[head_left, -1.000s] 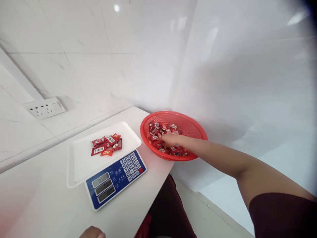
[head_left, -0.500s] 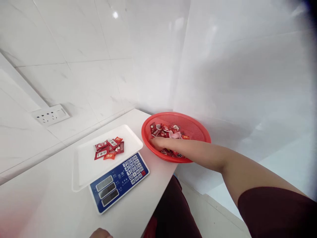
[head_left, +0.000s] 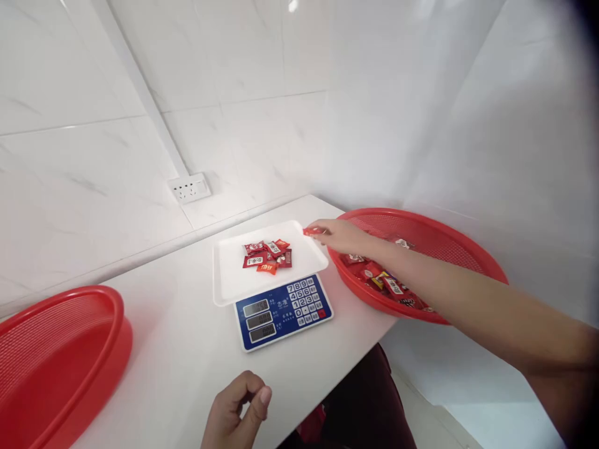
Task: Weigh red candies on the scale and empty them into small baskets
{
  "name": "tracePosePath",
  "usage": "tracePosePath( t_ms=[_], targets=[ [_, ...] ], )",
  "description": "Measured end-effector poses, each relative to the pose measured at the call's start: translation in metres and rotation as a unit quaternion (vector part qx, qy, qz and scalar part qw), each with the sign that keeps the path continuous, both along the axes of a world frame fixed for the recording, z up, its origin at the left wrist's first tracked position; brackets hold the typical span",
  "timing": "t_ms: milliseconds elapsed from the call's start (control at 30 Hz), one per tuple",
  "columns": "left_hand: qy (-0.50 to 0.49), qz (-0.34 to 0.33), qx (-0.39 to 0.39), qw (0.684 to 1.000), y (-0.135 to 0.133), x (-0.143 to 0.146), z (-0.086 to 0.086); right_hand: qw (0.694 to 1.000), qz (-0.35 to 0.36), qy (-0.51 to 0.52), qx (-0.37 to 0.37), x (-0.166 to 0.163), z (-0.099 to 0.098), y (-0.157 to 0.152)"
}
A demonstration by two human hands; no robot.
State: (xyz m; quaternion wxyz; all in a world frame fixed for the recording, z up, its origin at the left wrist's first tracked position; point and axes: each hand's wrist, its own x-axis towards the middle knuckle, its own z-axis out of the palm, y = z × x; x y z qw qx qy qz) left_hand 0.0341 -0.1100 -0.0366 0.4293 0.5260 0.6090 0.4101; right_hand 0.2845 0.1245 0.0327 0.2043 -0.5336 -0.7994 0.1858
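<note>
My right hand (head_left: 337,236) pinches a small red candy packet (head_left: 312,231) by the right edge of the white scale tray (head_left: 228,274). Several red and orange wrapped packets (head_left: 267,255) lie in a loose pile on that tray. Under my right forearm stands a red mesh basket (head_left: 472,262) with more packets (head_left: 393,285) in it. The blue scale panel (head_left: 285,312), with its displays and keypad, faces me. Low in the view, my left hand (head_left: 238,408) is loosely closed above the table, its fingers curled and nothing seen in them.
Another red basket (head_left: 60,368) sits at the left on the white table (head_left: 159,330). A tiled wall runs behind, with a power socket (head_left: 189,188) and a cable duct (head_left: 145,87). My leg (head_left: 374,399) shows below the table's near edge.
My right hand has come up out of the basket and moved left to the tray, holding a packet. My view has turned left; the left hand and second basket now show.
</note>
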Motion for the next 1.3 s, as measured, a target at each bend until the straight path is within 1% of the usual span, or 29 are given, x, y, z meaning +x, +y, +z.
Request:
tracePosePath(
  t_ms=[67,133,200,300,433,600,700,833,933,1067,1200,1300],
  targets=[
    [-0.009,-0.008,0.002,1.0,-0.002,0.001,0.001,0.998,0.058,0.016,-0.021,-0.032,-0.002,-0.003],
    [-0.012,-0.009,0.004,1.0,-0.004,-0.001,0.002,0.995,0.1,0.013,-0.027,-0.06,-0.008,-0.004],
    [-0.009,-0.001,0.008,1.0,-0.007,-0.005,0.002,0.992,0.121,0.013,-0.013,-0.082,-0.013,0.0],
    [-0.004,0.022,0.007,1.0,-0.012,-0.014,0.003,0.991,0.127,-0.006,0.031,-0.098,-0.019,0.008],
    [0.002,0.048,-0.006,0.999,-0.017,-0.022,0.003,0.985,0.141,-0.055,0.082,-0.098,-0.026,0.01],
    [0.012,0.059,-0.016,0.998,-0.016,-0.024,0.005,0.98,0.15,-0.086,0.096,-0.072,-0.029,-0.004],
    [0.014,0.056,-0.016,0.998,-0.012,-0.025,0.005,0.983,0.12,-0.117,0.081,-0.049,-0.029,-0.008],
    [0.021,0.045,-0.012,0.999,-0.007,-0.023,0.004,0.986,0.075,-0.142,0.033,-0.028,-0.034,0.0],
    [0.03,0.033,-0.01,0.999,-0.004,-0.02,0.005,0.986,0.07,-0.148,0.025,-0.033,-0.039,0.014],
    [0.041,0.023,-0.004,0.999,-0.004,-0.02,0.007,0.988,0.07,-0.133,0.024,-0.057,-0.043,0.034],
    [0.044,0.039,-0.008,0.998,-0.007,-0.026,0.006,0.991,0.047,-0.125,0.005,-0.078,-0.042,0.047],
    [0.044,0.056,-0.012,0.997,-0.009,-0.029,0.003,0.992,0.029,-0.127,0.001,-0.082,-0.042,0.051]
  ],
)
